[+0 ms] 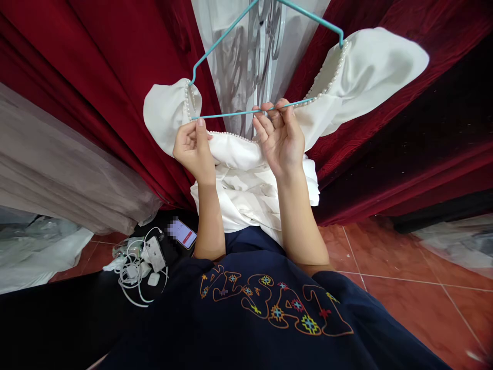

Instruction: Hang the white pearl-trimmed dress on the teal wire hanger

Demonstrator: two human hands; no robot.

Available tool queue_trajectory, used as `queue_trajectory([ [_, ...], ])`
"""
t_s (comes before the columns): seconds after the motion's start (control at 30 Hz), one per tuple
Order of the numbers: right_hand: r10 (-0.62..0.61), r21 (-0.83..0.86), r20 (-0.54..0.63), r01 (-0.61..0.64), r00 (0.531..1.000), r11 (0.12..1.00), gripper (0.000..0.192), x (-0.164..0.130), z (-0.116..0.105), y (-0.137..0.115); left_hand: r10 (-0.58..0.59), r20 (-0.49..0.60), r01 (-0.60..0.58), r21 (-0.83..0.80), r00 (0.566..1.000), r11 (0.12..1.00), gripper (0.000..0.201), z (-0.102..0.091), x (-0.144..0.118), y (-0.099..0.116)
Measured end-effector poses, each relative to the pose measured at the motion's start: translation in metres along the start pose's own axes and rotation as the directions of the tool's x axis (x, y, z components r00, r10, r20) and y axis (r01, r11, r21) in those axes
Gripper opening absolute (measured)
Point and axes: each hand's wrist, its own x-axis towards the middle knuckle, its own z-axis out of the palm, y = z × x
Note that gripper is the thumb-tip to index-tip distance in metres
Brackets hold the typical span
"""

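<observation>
A white garment [246, 195] with a pearl-beaded neckline hangs from a thin teal clothes hanger [227, 114], its puffed sleeves spread to both sides and its lower part bunched over my lap. My left hand [195, 149] pinches the hanger's bottom bar near its left end, thumb on top, close to the beaded edge. Palm turned up, my right hand [283, 141] has its fingertips closed on the same bar right of the middle. Whether either hand also grips cloth is hidden.
Dark red curtains [154, 67] hang ahead on both sides, with silvery-white fabric [231, 61] between. At my left, a phone [182, 233] and tangled white cables [133, 272] with a power strip [154, 254] lie on a black surface [77, 318]. Reddish floor tiles [393, 272] show at right.
</observation>
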Motion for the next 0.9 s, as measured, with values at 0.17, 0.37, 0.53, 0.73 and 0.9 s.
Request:
queue_trajectory([
  [0.17,0.011,0.113,0.023,-0.014,1.0,0.994,0.042,0.0,0.0,0.001,0.216,-0.103,-0.204,0.118,0.971,0.972,0.038,0.001,0.001,-0.019],
  [0.37,-0.026,0.05,-0.003,0.026,1.0,0.998,0.042,-0.001,0.002,0.002,0.224,-0.092,-0.205,0.178,0.97,0.962,0.033,-0.001,0.01,-0.028],
  [0.53,-0.071,0.03,-0.021,0.071,0.997,0.997,0.038,-0.002,0.009,-0.001,0.327,-0.138,-0.307,0.152,0.935,0.94,0.028,-0.011,0.026,-0.014],
  [0.73,-0.047,-0.02,-0.031,0.047,0.998,0.999,0.046,0.001,0.004,-0.002,0.272,-0.127,-0.256,0.133,0.954,0.957,0.028,-0.017,0.036,-0.007],
  [0.9,-0.058,-0.012,-0.044,0.057,0.997,0.998,0.044,0.001,0.002,-0.002,0.215,-0.051,-0.207,0.126,0.975,0.97,0.028,-0.017,0.04,-0.008],
])
